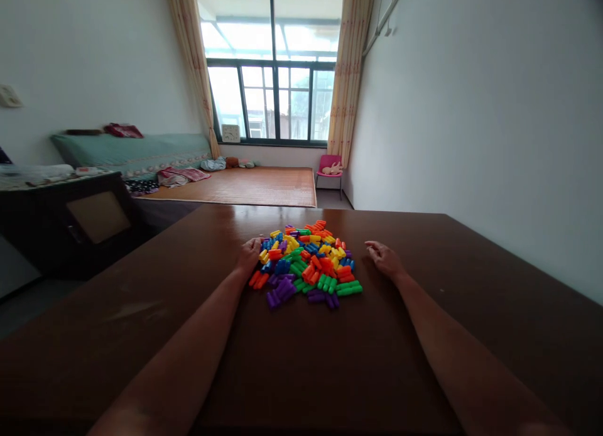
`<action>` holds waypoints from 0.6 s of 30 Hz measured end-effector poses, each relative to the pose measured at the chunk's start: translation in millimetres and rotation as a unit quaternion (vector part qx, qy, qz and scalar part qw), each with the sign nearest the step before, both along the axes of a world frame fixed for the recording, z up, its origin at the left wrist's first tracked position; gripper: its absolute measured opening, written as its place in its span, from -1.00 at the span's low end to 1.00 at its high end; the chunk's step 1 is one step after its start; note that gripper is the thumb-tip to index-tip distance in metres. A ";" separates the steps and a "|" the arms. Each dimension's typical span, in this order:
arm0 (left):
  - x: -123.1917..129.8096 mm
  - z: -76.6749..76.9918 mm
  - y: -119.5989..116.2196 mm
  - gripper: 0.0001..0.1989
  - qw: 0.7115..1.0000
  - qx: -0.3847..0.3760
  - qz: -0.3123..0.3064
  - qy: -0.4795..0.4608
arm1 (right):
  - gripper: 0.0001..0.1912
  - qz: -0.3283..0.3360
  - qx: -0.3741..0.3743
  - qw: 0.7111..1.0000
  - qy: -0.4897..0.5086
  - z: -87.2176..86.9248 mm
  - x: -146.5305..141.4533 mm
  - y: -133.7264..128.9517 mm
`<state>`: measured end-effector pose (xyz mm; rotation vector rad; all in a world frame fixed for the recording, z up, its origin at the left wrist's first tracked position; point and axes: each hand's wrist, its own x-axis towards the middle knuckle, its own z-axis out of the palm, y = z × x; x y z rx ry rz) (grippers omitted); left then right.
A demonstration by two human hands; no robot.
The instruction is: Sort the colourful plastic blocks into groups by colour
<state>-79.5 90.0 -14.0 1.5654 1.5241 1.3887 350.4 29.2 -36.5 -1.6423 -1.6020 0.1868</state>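
Note:
A pile of small plastic pieces (306, 260) in purple, green, orange, yellow and blue lies in the middle of the brown table (311, 360). At the pile's left edge rests my left hand (249, 254), beside blue and yellow pieces; its fingers are loosely extended and nothing shows in them. My right hand (384, 259) lies on the table to the right of the pile, apart from it, with its fingers spread a little and holding nothing. Purple pieces (281, 293) and green pieces (349, 288) form the near edge of the pile.
Behind the table is a bed (264, 183) with cloths and soft toys on it. A pink chair (330, 164) stands under the window, near the right wall. On the left is a dark cabinet (47, 216) with things on top.

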 end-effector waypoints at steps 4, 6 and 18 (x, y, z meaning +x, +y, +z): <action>1.5 -1.4 -3.3 -0.60 0.999 0.002 -0.019 0.036 | -0.61 0.090 0.028 0.996 0.003 7.4 -32.3 -1.1; 2.4 0.2 -3.6 -0.61 0.999 0.001 -0.023 0.036 | -0.60 0.106 0.028 0.993 -0.044 9.5 -49.3 -1.5; -2.9 -6.0 2.4 -0.54 0.994 0.004 -0.051 0.096 | -0.61 0.109 0.045 0.992 0.041 8.6 -59.1 -1.9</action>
